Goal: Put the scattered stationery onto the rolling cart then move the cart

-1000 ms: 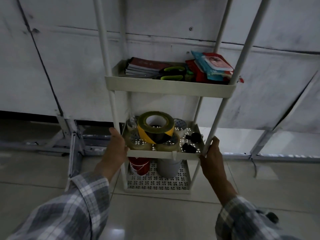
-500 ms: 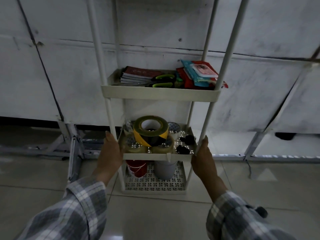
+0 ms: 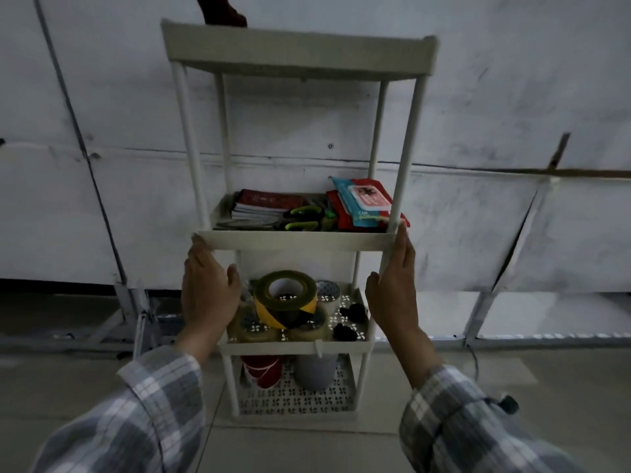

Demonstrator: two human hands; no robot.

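The white four-tier rolling cart stands on the tile floor against the wall. Its second tier holds notebooks, green-handled scissors and red and blue packs. A yellow-black tape roll, clear tape rolls and black clips lie on the third tier. A red cup and a grey cup stand on the bottom tier. My left hand lies with straight fingers along the front left post, which it hides. My right hand lies flat along the front right post, fingertips at the second tier's corner.
A dark red object sits on the cart's top tier. White wall panels rise behind. Metal frame legs stand low on the left and right, and a cable hangs to the floor on the right. Tile floor spreads in front.
Both hands have slid up from the third tier's front corners to the posts just under the second tier. The view has tilted up, so the cart's top tier now shows.
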